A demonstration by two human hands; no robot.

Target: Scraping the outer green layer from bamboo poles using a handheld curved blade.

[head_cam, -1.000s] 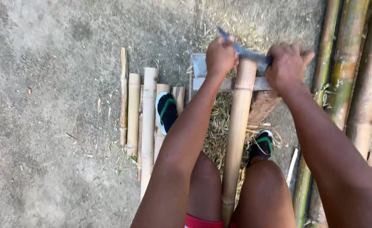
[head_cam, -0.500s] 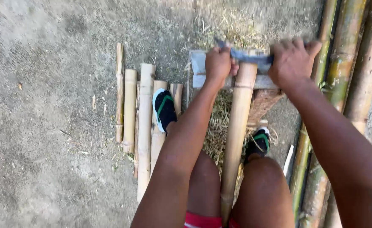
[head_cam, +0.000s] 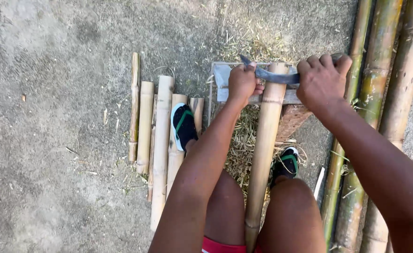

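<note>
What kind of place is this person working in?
Probably an outdoor yard used for bamboo work: bare concrete ground, long bamboo poles lying at the right, cut bamboo pieces laid side by side, and shavings under the pole being scraped.

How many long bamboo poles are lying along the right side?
3. One thin greenish pole lies nearest the right hand, a thicker green-yellow pole beside it, and a brown pole at the frame edge. More may lie beyond the edge.

both hands, left hand and right hand, grip a curved blade across a bamboo pole.
</note>
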